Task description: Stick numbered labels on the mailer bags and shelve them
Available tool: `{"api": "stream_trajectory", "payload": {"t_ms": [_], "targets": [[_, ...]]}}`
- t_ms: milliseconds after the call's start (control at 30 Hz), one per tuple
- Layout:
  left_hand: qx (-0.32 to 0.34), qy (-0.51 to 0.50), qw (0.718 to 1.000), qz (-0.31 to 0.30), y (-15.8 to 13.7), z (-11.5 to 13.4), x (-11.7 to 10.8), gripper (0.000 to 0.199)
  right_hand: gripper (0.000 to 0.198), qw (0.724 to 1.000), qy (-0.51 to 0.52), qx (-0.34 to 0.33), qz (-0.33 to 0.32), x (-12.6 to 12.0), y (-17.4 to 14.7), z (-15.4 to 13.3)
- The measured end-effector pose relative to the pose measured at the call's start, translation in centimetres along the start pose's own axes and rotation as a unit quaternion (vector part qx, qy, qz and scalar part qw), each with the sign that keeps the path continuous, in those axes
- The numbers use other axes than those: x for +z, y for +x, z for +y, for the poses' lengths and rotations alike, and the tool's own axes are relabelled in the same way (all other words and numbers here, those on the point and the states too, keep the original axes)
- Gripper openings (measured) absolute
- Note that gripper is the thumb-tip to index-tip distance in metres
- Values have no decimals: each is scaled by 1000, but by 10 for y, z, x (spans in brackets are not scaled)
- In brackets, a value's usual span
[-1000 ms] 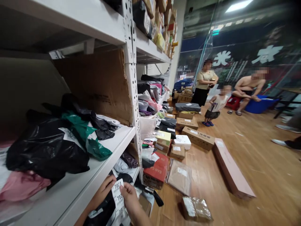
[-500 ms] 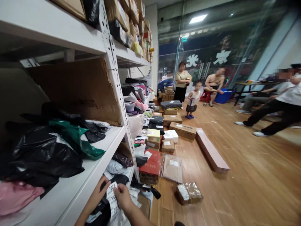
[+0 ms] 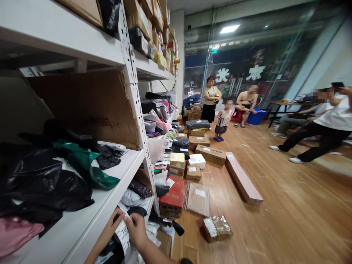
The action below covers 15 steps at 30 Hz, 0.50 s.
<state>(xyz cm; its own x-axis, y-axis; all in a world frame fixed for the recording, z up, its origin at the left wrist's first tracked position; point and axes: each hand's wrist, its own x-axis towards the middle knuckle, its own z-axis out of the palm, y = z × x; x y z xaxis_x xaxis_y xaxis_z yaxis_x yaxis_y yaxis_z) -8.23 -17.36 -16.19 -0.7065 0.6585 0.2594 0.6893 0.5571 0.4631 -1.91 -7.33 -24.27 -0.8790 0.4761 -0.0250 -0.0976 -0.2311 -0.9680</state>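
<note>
Labels [image 3: 123, 234] are hanging in a strip, just beside the shelf [image 3: 110, 202] edge. Left hand [image 3: 115, 219] and right hand [image 3: 136, 229] are meeting at its top, each grip pinching it. Beneath, apparently, a black bag [image 3: 114, 250] is lying.

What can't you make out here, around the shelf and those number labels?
All in the head view:
- Last digits on the label strip: covered by the right hand.
- Pink bag: cut off by the left edge.
- Black bag's contents: hidden by its plastic.
- Fine print on the flat parcel: too small.
</note>
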Motion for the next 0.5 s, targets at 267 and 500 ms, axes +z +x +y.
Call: {"api": "stream_trajectory", "payload": {"t_ms": [267,500], "targets": [[11,68,997,18,0,-64,27,40,64,999,21,20,-14,-5,8,7],[-28,126,982,135,-7,-46,37,40,67,994,68,53,-72,-10,21,2]]}}
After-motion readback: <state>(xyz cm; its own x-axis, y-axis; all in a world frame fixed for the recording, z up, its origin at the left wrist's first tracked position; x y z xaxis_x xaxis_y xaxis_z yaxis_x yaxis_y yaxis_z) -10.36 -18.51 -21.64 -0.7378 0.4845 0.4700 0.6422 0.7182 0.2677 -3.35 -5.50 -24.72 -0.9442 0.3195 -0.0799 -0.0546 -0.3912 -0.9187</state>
